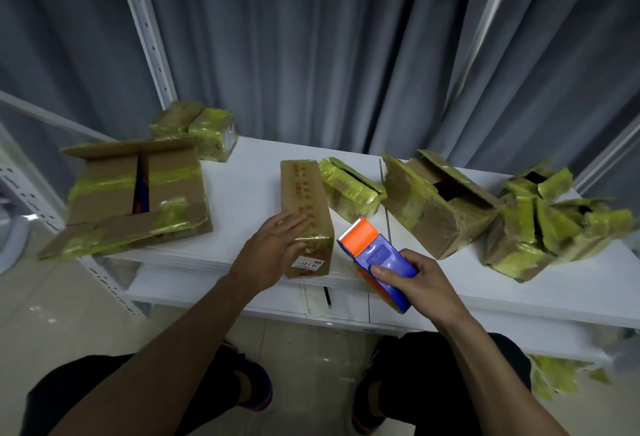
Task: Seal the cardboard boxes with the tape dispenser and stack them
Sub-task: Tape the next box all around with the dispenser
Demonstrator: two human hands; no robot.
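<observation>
Hands, head view: left hand [277, 245] flat with straight fingers, resting on the near end of the long narrow box [304, 200]. Right hand [420, 285] curled round the blue-and-orange tape dispenser [372, 253], held just beside that box's near right corner.

- Long narrow box: closed, lengthwise at the front edge of the white surface [242, 179].
- Large open box [114, 200]: far left, flaps apart.
- Small taped boxes [199, 127]: back left.
- Yellow-taped small box [349, 189]: just right of the long one.
- Torn open boxes [440, 214]: right side.
</observation>
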